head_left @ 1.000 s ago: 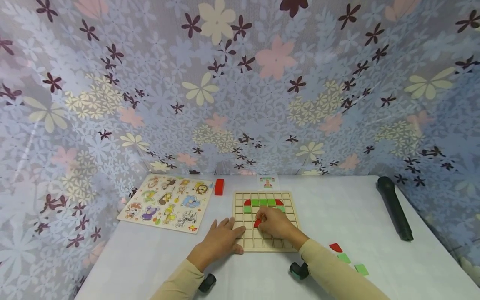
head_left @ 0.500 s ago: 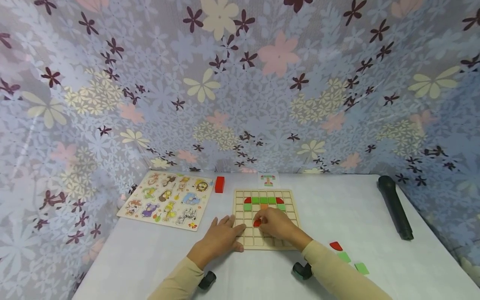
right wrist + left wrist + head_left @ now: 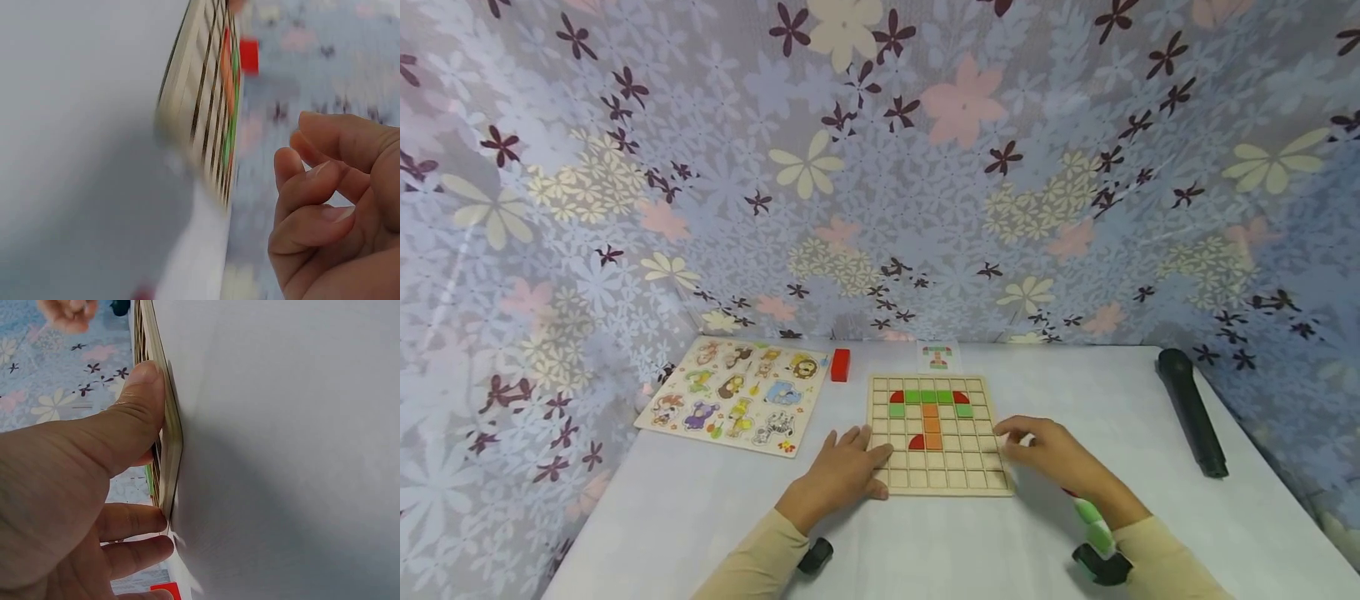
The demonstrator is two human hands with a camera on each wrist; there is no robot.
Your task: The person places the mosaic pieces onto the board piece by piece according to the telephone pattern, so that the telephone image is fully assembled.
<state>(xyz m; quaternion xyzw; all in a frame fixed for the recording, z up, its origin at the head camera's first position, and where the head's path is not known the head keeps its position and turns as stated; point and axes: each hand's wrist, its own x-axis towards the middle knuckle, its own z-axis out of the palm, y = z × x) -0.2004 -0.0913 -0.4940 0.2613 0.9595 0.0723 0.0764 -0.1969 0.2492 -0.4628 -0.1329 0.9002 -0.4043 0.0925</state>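
A square wooden grid board (image 3: 957, 479) lies on the white table. It bears a row of green square tiles (image 3: 928, 397) with red rounded tiles (image 3: 961, 397) at its ends, a column of orange tiles (image 3: 931, 426), and a red quarter-round tile (image 3: 917, 442) beside the lowest orange one. My left hand (image 3: 844, 473) rests at the board's left edge, thumb along its side (image 3: 140, 394) and fingers spread. Off the board's right edge is my right hand (image 3: 1052, 454), its fingers loosely curled around nothing (image 3: 337, 206).
Loose green tiles (image 3: 1086, 510) lie partly hidden under the right wrist, with a bit of a red tile (image 3: 1070, 492). Behind the board is a small pattern card (image 3: 937, 358). A red block (image 3: 840, 365), an animal puzzle board (image 3: 730, 440) and a black rod-shaped thing (image 3: 1191, 417) lie around.
My right hand has let go of the red quarter-round tile, now on the board left of the orange column, and moved right past the board's edge. My left hand has stayed put.
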